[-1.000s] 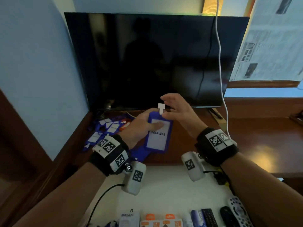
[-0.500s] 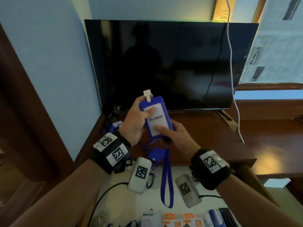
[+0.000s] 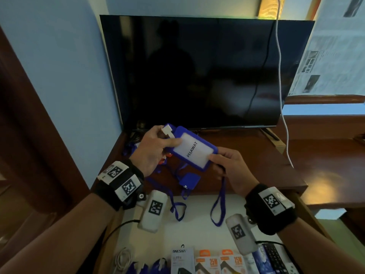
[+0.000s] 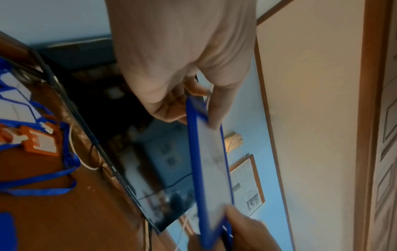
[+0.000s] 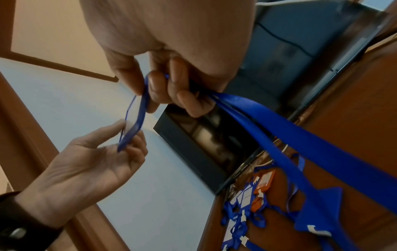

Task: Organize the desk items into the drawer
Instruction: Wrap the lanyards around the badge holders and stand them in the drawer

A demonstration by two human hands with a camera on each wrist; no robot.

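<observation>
Head view shows a blue rectangular plastic badge holder (image 3: 192, 150) with a white card reading "PELAWAT", held tilted in the air above the back of the brown wooden desk (image 3: 256, 155), in front of the black flat screen (image 3: 197, 72). The left hand (image 3: 152, 151) pinches its upper end, thumb on the card face, beside the small white plastic clip (image 3: 167, 131). The right hand (image 3: 231, 167) pinches the lower corner, and a blue woven lanyard strap (image 3: 218, 206) hangs from that hand in a loop over the open white-lined drawer (image 3: 197, 224). Boxed goods and dark remotes lie along the drawer's near edge.

Left wrist view shows the holder (image 4: 211, 169) edge-on, a thin blue frame round a pale panel, which the head view cannot show, and an orange badge holder (image 4: 41, 142) lying on the desk by the screen's foot.

Right wrist view shows the curled fingers (image 5: 189, 100) gripping the flat strap (image 5: 279, 135), and a heap of blue and orange holders (image 5: 247, 208) at the desk's back left corner.
</observation>
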